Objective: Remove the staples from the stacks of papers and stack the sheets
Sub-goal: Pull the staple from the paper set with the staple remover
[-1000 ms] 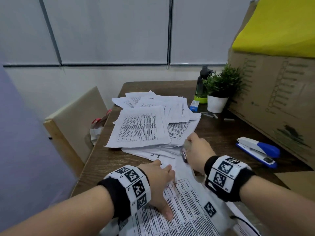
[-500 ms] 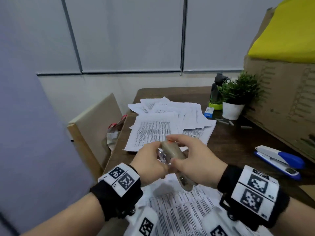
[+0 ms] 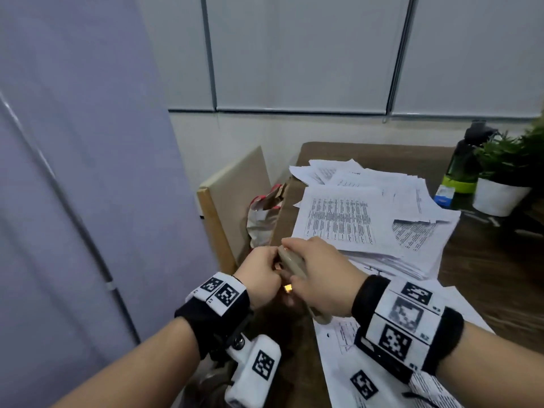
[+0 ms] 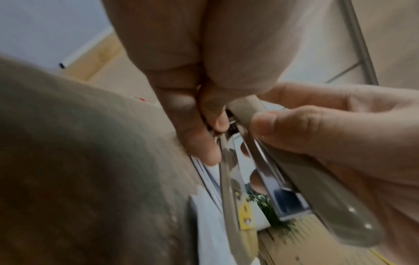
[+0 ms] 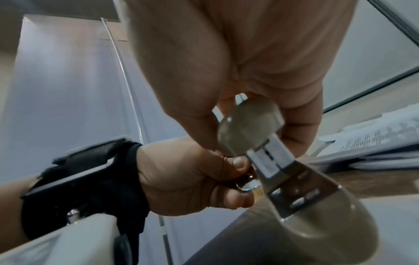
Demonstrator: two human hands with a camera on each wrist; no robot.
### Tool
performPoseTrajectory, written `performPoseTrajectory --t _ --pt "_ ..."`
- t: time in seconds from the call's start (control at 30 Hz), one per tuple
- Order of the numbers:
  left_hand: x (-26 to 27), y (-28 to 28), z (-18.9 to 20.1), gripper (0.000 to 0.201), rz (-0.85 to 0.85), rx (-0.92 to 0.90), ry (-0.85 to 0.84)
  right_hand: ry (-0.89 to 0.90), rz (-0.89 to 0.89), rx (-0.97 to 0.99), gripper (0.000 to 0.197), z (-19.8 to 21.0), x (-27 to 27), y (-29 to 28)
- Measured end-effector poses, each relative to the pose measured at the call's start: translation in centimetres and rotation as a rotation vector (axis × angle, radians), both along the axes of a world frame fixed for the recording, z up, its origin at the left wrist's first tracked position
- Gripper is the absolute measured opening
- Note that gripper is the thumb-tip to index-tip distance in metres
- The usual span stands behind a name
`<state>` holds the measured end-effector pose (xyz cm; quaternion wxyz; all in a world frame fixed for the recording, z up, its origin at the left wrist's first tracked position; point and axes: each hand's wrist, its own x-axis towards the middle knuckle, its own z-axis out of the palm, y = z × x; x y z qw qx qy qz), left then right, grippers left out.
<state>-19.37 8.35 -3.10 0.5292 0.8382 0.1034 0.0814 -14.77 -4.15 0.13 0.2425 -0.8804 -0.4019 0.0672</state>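
Note:
A beige stapler (image 3: 291, 262) with metal jaws is held in the air over the table's left edge. My right hand (image 3: 321, 275) grips its body, with the thumb (image 4: 294, 129) on its side. My left hand (image 3: 262, 278) is curled, and its fingertips (image 4: 213, 116) pinch at the stapler's (image 4: 328, 206) metal front end; whatever lies between them is hidden. The stapler (image 5: 306, 188) stands partly open, my left hand (image 5: 192, 179) beside it. Printed sheets (image 3: 368, 363) lie under my right wrist. A loose pile of papers (image 3: 353, 219) lies farther back.
A chair (image 3: 229, 201) with a bag (image 3: 265, 219) on it stands at the table's left side. At the far right are a white potted plant (image 3: 500, 195), a dark bottle (image 3: 468, 160) and a small blue box (image 3: 444, 195). A grey partition (image 3: 73, 172) fills the left.
My left hand left the sheet it pressed flat, and both hands rose and met at the stapler. They then drifted left toward the table's edge as my view turned left.

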Motion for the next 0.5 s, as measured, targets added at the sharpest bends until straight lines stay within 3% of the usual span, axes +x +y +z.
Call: performPoseTrajectory --t 0.2,0.37,0.5 --pt "-1.8 3.2 -0.7 0.024 0.001 -0.263 0.131 0.030 0.064 -0.040 0.059 -0.7 -0.4 3.3" --pt "-2.3 4.5 -1.8 0.038 0.069 -0.083 0.153 0.088 0.093 -0.058 0.060 -1.1 -1.3 4.0" --pt "-2.6 5.4 -3.3 0.028 0.106 -0.139 0.189 0.117 0.103 -0.099 0.064 -1.7 -1.7 4.4"
